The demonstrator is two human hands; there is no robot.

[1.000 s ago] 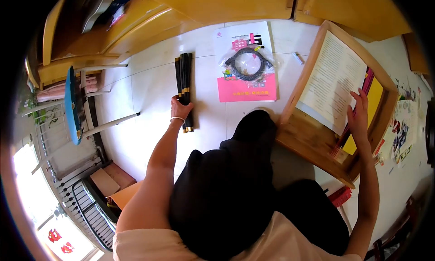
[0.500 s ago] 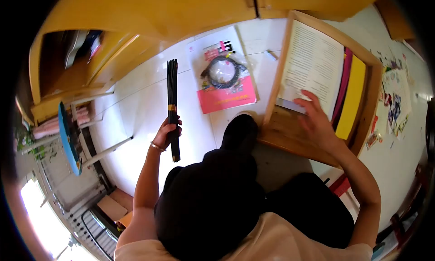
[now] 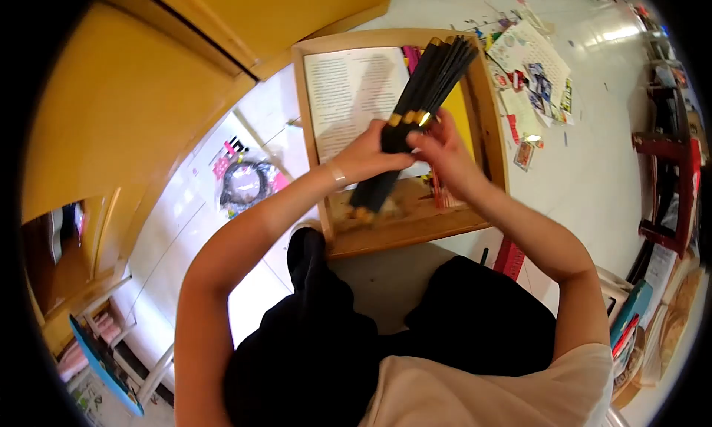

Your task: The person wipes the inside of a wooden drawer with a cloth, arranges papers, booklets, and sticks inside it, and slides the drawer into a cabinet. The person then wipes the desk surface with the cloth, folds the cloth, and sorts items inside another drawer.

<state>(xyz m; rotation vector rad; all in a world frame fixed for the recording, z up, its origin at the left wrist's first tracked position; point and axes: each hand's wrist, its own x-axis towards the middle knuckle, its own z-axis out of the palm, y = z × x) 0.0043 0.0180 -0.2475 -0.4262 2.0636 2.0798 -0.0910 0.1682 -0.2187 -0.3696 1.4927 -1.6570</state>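
Observation:
Both hands are at a bundle of slim black sticks, apparently chopsticks (image 3: 417,93), with gold bands and some gold ends. The bundle is tilted, its upper ends fanned out to the right. My left hand (image 3: 374,154) is wrapped round its middle. My right hand (image 3: 445,152) is closed on the bundle's right side, thumb near the gold bands; part of its grip is hidden. Below them is a wooden drawer (image 3: 411,243) holding a printed sheet (image 3: 348,93) and a yellow item (image 3: 461,123). Reddish thin items (image 3: 443,197) show under my right hand.
A bagged coiled black cable (image 3: 245,184) lies on a pink-and-white booklet on the floor at left. Yellow wooden cabinets (image 3: 133,123) stand behind it. Papers and scraps (image 3: 545,78) litter the floor right of the drawer. A red stool (image 3: 671,182) is far right.
My left hand has brought the chopsticks rightward from over the floor to above the drawer. My right hand has moved from inside the drawer onto the bundle. The view has turned right.

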